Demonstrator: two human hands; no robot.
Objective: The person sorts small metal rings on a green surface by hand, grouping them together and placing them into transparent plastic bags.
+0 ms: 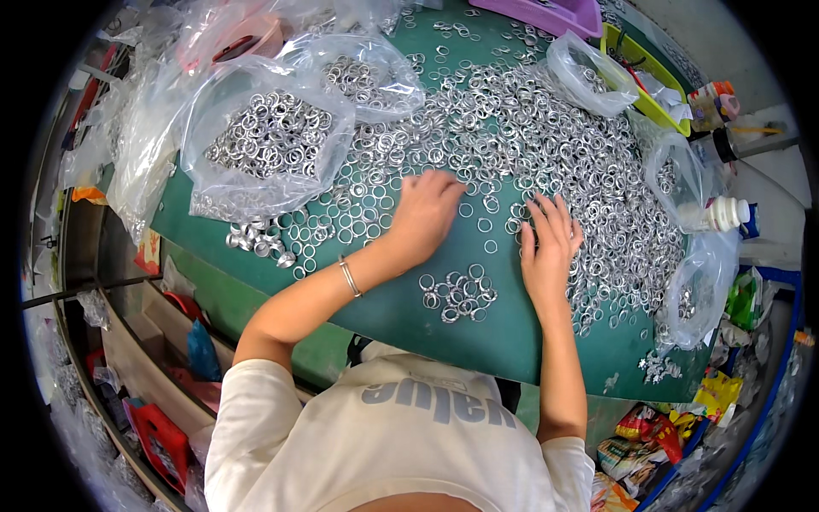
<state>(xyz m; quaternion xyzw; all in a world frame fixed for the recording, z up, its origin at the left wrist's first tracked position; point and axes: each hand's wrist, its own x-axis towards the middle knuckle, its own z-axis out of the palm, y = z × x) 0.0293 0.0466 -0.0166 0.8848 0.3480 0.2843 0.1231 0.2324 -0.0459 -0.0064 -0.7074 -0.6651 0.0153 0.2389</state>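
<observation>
Silvery metal rings (pixel 546 128) lie in a wide heap across the green tabletop (pixel 384 299). My left hand (pixel 429 213) is at the heap's near edge, its fingers bent and drawn together over loose rings; whatever they hold is hidden. To the right, my right hand (pixel 550 245) touches the rings with fingers spread apart. A small separate group of rings (pixel 461 293) lies between my forearms, close to the table's near edge. Left of my left hand, more loose rings (pixel 354 213) are spread in a thin layer.
Clear plastic bags of rings (pixel 271 136) stand at the left, with further bags (pixel 695 286) along the right edge. A purple basket (pixel 554 15) and a yellow-green basket (pixel 653 94) are at the back right. A white bottle (pixel 725 213) lies beyond the right edge.
</observation>
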